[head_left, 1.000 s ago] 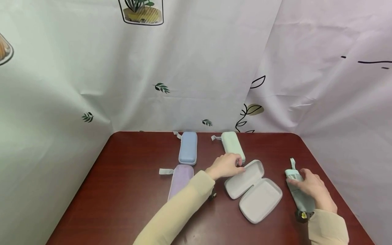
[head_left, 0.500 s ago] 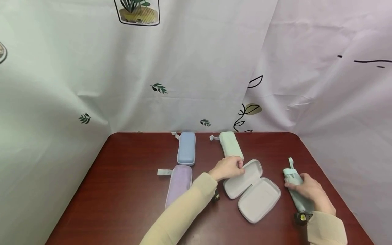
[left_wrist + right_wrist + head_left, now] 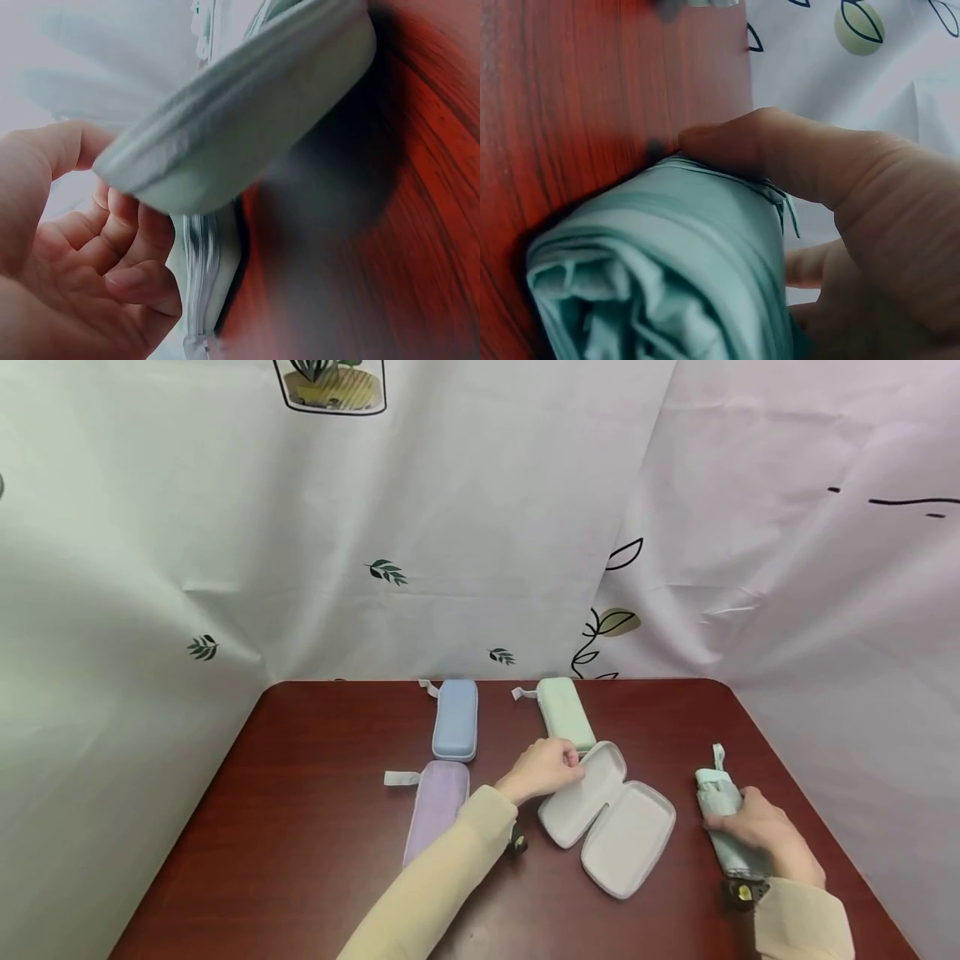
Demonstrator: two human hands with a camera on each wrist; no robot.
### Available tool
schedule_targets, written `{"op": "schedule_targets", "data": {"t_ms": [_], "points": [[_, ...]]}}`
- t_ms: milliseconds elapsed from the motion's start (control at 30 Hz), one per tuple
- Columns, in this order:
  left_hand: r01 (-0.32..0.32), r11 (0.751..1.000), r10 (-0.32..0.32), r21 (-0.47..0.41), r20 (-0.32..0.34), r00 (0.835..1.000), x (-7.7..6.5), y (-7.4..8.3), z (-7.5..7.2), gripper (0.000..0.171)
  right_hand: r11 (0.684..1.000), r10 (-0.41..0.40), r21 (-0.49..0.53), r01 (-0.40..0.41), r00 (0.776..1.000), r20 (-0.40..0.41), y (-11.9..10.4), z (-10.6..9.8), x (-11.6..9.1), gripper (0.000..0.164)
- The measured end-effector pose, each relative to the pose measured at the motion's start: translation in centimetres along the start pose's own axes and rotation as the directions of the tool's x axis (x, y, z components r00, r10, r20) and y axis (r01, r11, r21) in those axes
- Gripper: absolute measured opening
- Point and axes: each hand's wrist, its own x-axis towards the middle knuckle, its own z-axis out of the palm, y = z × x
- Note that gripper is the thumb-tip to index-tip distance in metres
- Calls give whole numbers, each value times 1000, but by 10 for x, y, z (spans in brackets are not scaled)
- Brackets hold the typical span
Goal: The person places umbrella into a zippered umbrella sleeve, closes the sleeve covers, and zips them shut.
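In the head view my left hand [image 3: 546, 768] is at the far half of an opened hard case [image 3: 628, 837] with a pale grey inside. The left wrist view shows thumb and fingers pinching the edge of this half [image 3: 225, 127], which is tilted up from the table. At the right my right hand [image 3: 768, 833] grips a compact folding umbrella [image 3: 722, 797], pale green, with a wrist strap pointing away. Up close its rolled fabric [image 3: 652, 247] shows folds at the end, with the thumb along one side and fingers partly hidden behind.
A closed mint-green case [image 3: 566, 714] lies just beyond the left hand. Farther left are a closed blue case [image 3: 455, 718] and a closed lilac case [image 3: 437, 802], partly covered by the left sleeve. The dark red table [image 3: 300, 827] meets a white printed curtain [image 3: 465, 527] behind.
The opened case has shifted slightly left with my left hand, and its far half leans up more. My right hand has settled around the umbrella, which has turned slightly.
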Motion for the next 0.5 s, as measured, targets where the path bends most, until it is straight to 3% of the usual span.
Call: {"op": "schedule_targets", "data": {"t_ms": [267, 500], "points": [[-2, 998, 0, -58, -32, 999, -6, -11, -2, 12, 998, 47, 46, -46, 998, -30, -9, 0, -12, 91], [33, 992, -44, -122, -88, 995, -14, -16, -4, 10, 996, 60, 70, -53, 993, -106, -45, 5, -24, 96]]}}
